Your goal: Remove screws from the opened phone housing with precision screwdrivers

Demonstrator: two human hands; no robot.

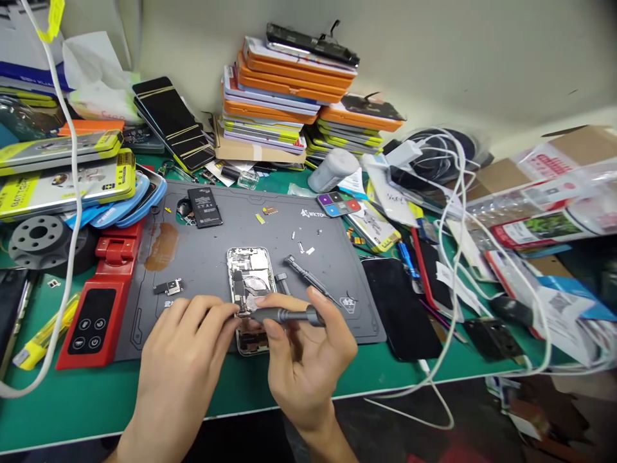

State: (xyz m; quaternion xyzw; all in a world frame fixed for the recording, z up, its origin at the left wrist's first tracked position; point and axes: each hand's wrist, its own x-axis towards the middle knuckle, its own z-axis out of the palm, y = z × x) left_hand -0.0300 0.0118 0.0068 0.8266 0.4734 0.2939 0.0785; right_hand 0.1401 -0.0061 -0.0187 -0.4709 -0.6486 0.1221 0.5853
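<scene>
Grey mat (202, 247) reads "WKTO"; right fingers (333, 321) pinch a screwdriver (285, 315), left fingers (216, 314) press together.

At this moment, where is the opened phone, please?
In the head view, the opened phone lies left of and below the picture's centre, on the grey mat; the left hand and right hand partly cover it.

A stack of flat, mostly orange boxes (284, 83) rises before the pale wall (457, 58), a black electronic part (313, 45) on top. A grey cylindrical container (333, 170) sits near its base. At left, yellow-and-grey boxes (67, 183) are piled near a yellow utility knife (48, 331); at right, white cables (463, 186) tangle near a cardboard box (573, 148).
</scene>
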